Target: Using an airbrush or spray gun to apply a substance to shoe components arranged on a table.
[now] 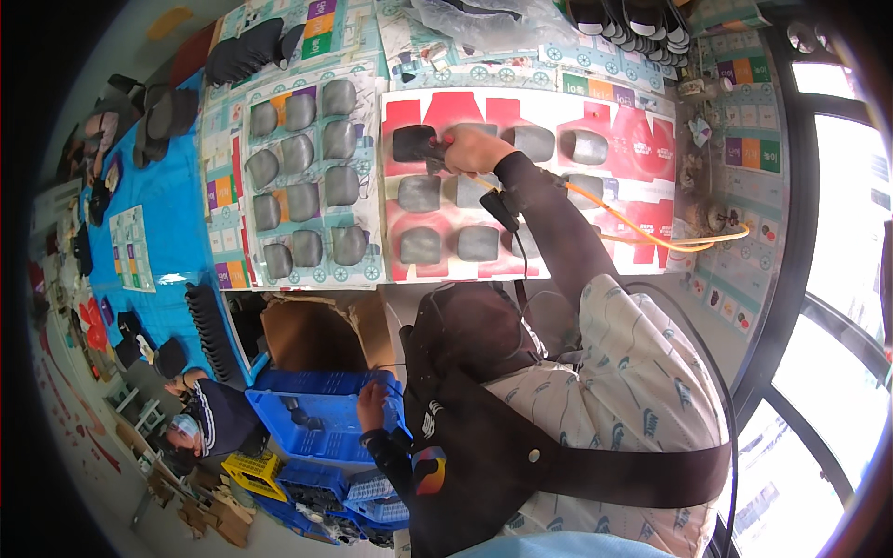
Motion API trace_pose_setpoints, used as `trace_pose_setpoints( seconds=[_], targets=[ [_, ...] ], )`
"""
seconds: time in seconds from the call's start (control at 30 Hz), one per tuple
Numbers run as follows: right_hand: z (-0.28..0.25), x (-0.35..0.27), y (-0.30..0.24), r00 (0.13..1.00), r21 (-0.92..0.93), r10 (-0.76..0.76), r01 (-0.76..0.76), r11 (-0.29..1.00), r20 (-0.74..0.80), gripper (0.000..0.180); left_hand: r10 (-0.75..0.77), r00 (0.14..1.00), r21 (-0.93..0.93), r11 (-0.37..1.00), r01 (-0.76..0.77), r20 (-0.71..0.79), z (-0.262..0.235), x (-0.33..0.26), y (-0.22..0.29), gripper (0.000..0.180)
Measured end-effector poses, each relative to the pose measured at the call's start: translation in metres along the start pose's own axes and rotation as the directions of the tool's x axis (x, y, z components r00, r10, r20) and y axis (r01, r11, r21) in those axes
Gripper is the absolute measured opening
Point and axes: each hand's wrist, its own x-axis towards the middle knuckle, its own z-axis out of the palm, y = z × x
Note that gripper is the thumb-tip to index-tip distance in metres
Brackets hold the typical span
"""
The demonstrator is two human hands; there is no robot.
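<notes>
My right hand [476,152] reaches over the table, closed around a small spray gun [435,153] with red parts. The orange hose [642,232] trails away to the right. Just beyond the gun lies a darker curved piece [412,143]; similar grey, rounded pieces [420,246] lie in rows on the red and white printed sheet [662,209]. My left hand [372,405] is low beside my body, over a blue plastic crate [326,383]. Its fingers look slightly apart, with nothing visible in them. A dark object [302,416] lies inside the crate.
More grey pieces [302,202] sit in rows on a sheet to the left. An open cardboard box [377,325] stands below the table edge. A blue table [167,237] with dark pieces and a seated person [219,418] are farther left. Windows [842,186] line the right.
</notes>
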Motion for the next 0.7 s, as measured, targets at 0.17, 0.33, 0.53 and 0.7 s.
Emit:
trace_pose_setpoints(
  seconds=[0.17,0.33,0.53,0.7],
  targets=[
    [-0.004,-0.009,0.009,0.999,0.097,-0.024,0.026,0.995,-0.022,0.017,-0.028,1.0,-0.034,0.999,0.027,-0.003,0.002,0.0,0.004,0.037],
    [-0.003,-0.022,0.011,0.998,0.017,0.052,-0.051,0.999,-0.034,0.017,-0.006,1.0,-0.061,0.998,0.007,0.015,0.004,0.001,0.003,0.036],
    [0.009,-0.045,0.008,0.995,0.026,0.061,-0.059,0.998,-0.074,0.021,0.063,0.998,-0.098,0.993,-0.062,0.005,0.002,0.002,-0.012,0.034],
    [0.027,-0.065,0.015,0.994,0.023,0.032,-0.03,0.999,-0.102,0.02,0.155,0.988,-0.092,0.984,-0.154,-0.001,-0.008,0.011,-0.032,0.034]
  ],
)
